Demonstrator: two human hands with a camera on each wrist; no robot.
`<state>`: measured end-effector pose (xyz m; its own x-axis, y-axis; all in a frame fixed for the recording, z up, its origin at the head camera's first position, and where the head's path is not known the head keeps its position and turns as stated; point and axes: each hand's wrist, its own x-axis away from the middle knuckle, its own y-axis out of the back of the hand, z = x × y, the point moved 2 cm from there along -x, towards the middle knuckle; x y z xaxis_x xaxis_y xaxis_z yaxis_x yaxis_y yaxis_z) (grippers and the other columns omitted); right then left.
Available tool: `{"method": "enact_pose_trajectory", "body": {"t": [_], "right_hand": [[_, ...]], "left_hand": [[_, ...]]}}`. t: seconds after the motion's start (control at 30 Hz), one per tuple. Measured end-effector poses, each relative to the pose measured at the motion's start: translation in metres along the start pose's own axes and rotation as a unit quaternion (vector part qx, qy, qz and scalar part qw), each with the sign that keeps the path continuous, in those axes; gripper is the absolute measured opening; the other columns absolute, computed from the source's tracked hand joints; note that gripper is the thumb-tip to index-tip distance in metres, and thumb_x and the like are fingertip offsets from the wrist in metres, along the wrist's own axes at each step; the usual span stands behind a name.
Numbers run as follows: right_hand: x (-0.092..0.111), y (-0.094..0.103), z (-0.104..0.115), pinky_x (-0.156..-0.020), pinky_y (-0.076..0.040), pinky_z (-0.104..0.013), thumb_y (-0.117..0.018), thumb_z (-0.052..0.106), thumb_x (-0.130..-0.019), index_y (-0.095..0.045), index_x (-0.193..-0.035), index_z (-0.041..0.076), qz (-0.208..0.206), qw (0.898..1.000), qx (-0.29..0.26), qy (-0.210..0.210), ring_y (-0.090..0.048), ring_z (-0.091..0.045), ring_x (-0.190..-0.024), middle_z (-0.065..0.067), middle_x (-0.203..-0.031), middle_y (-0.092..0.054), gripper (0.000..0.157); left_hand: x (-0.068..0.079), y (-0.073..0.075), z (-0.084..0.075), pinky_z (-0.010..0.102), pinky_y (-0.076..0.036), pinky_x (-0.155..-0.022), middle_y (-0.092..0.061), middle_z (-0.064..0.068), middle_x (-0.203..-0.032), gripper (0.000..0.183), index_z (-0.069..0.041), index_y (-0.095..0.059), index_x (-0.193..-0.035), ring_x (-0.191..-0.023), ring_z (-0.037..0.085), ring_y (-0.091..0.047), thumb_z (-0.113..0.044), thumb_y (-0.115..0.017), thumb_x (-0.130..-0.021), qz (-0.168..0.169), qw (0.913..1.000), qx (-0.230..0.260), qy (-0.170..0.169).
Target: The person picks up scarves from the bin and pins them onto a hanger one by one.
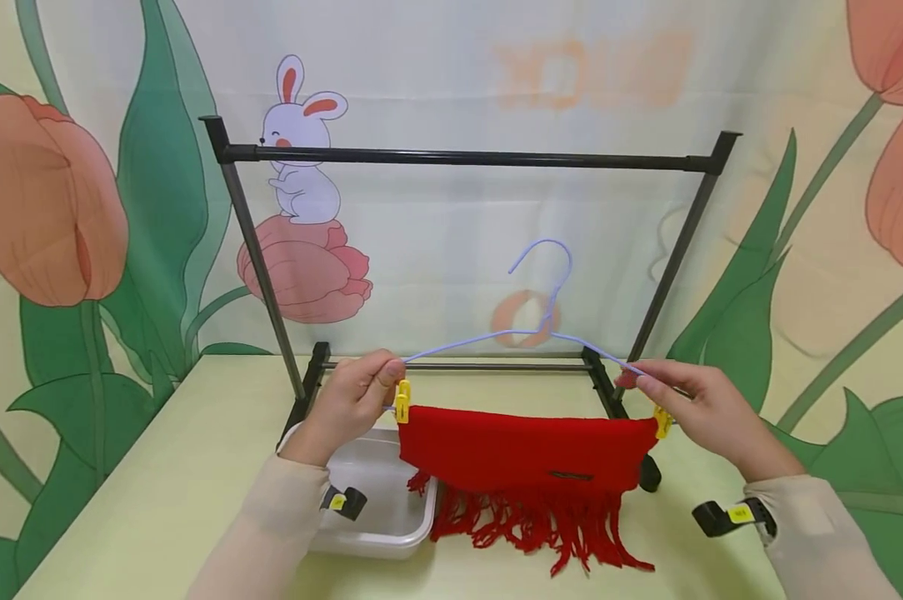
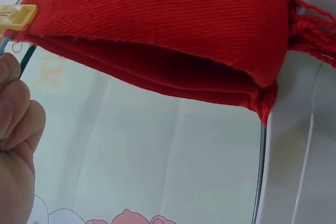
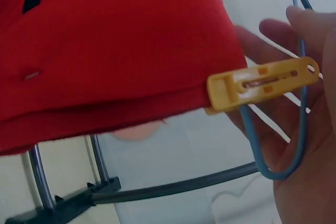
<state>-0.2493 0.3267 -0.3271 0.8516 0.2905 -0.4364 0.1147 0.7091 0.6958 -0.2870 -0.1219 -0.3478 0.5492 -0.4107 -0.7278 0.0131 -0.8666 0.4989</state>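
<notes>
A folded red scarf (image 1: 526,450) with a long fringe (image 1: 526,525) hangs from a light blue wire hanger (image 1: 543,330). One yellow clothespin (image 1: 402,402) clips its left upper corner to the hanger, and a second yellow clothespin (image 3: 262,84) clips the right one. My left hand (image 1: 354,404) grips the hanger's left end, close beside the clip. With thumb and fingers my right hand (image 1: 702,408) pinches the right shoulder of the wire. In the left wrist view, the scarf's folded layers gape at the side. The hanger's hook points up, apart from any bar.
Behind the hanger stands a black garment rack (image 1: 466,157), its top bar above both hands. A white plastic basin (image 1: 380,546) sits on the pale table (image 1: 144,475), partly behind the left hand and scarf. A printed curtain (image 1: 436,250) hangs at the back.
</notes>
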Motion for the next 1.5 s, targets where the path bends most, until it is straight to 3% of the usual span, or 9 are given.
{"method": "enact_pose_trajectory", "body": {"t": [0.27,0.47,0.6,0.73,0.83,0.93,1.03,1.17,1.5], "right_hand": [[0.019,-0.001,-0.006,-0.075,-0.060,-0.020,-0.059,-0.007,-0.106,-0.074,-0.123,-0.009,-0.047,0.995,-0.085,0.029,-0.078,-0.003,-0.093,0.010,-0.102,-0.084,0.023],[0.028,0.002,-0.002,-0.077,-0.059,-0.016,-0.061,-0.011,-0.103,-0.074,-0.123,-0.010,-0.091,0.992,-0.084,0.033,-0.078,-0.001,-0.093,0.013,-0.101,-0.083,0.024],[0.031,0.007,0.001,-0.079,-0.060,-0.014,-0.062,-0.015,-0.101,-0.074,-0.122,-0.012,-0.115,0.989,-0.083,0.044,-0.078,0.000,-0.091,0.015,-0.101,-0.083,0.025],[0.032,0.012,0.005,-0.081,-0.059,-0.013,-0.062,-0.016,-0.100,-0.074,-0.123,-0.011,-0.130,0.988,-0.069,0.042,-0.078,0.001,-0.090,0.018,-0.100,-0.082,0.026],[0.031,0.014,0.007,-0.083,-0.059,-0.012,-0.063,-0.015,-0.100,-0.074,-0.123,-0.009,-0.135,0.988,-0.060,0.035,-0.077,0.001,-0.090,0.019,-0.101,-0.082,0.026],[0.032,0.014,0.009,-0.084,-0.058,-0.011,-0.064,-0.014,-0.100,-0.075,-0.124,-0.009,-0.140,0.988,-0.056,0.029,-0.076,0.001,-0.090,0.018,-0.102,-0.082,0.026],[0.032,0.013,0.010,-0.082,-0.057,-0.010,-0.065,-0.014,-0.100,-0.074,-0.125,-0.009,-0.145,0.988,-0.054,0.024,-0.075,0.001,-0.089,0.019,-0.103,-0.082,0.027],[0.032,0.010,0.012,-0.079,-0.056,-0.010,-0.066,-0.014,-0.099,-0.075,-0.125,-0.008,-0.150,0.987,-0.050,0.023,-0.074,0.002,-0.089,0.022,-0.105,-0.081,0.029],[0.035,0.005,0.022,-0.077,-0.056,-0.008,-0.068,-0.016,-0.096,-0.078,-0.118,-0.005,-0.176,0.983,-0.028,0.037,-0.074,0.006,-0.085,0.027,-0.104,-0.079,0.027]], "left_hand": [[-0.014,-0.012,0.003,0.023,-0.048,-0.061,-0.056,-0.003,-0.068,0.011,-0.011,-0.065,-0.098,-0.064,0.004,-0.050,-0.007,-0.062,-0.108,0.071,0.9964,-0.035,0.031],[-0.020,-0.002,0.009,0.028,-0.049,-0.064,-0.060,-0.007,-0.070,0.017,-0.016,-0.069,-0.113,-0.065,0.007,-0.058,-0.027,-0.057,-0.113,0.087,0.9830,-0.121,0.107],[-0.019,0.019,0.026,0.034,-0.054,-0.071,-0.068,0.004,-0.082,0.020,-0.009,-0.071,-0.111,-0.075,0.019,-0.064,-0.024,-0.058,-0.113,-0.056,0.9719,-0.181,0.140],[-0.016,0.047,0.055,0.039,-0.054,-0.083,-0.064,0.021,-0.110,0.020,0.004,-0.066,-0.120,-0.098,0.033,-0.063,-0.013,-0.061,-0.111,-0.241,0.9370,-0.177,0.181],[-0.014,0.068,0.077,0.046,-0.051,-0.102,-0.053,0.024,-0.134,0.035,0.004,-0.055,-0.139,-0.121,0.036,-0.056,-0.016,-0.061,-0.111,-0.295,0.9119,-0.145,0.246],[-0.013,0.084,0.094,0.052,-0.046,-0.119,-0.046,0.023,-0.152,0.052,-0.003,-0.042,-0.157,-0.140,0.039,-0.051,-0.022,-0.059,-0.113,-0.266,0.9017,-0.125,0.317],[-0.011,0.093,0.107,0.056,-0.047,-0.121,-0.051,0.023,-0.157,0.056,-0.006,-0.037,-0.165,-0.145,0.042,-0.053,-0.023,-0.054,-0.115,-0.199,0.9038,-0.125,0.358],[-0.003,0.100,0.122,0.060,-0.053,-0.112,-0.064,0.026,-0.144,0.043,-0.002,-0.051,-0.155,-0.133,0.045,-0.063,-0.020,-0.049,-0.116,-0.154,0.9063,-0.142,0.367],[0.014,0.108,0.134,0.064,-0.054,-0.106,-0.073,0.026,-0.127,0.030,0.003,-0.061,-0.133,-0.119,0.047,-0.069,-0.019,-0.048,-0.116,-0.152,0.8949,-0.189,0.375]]}}
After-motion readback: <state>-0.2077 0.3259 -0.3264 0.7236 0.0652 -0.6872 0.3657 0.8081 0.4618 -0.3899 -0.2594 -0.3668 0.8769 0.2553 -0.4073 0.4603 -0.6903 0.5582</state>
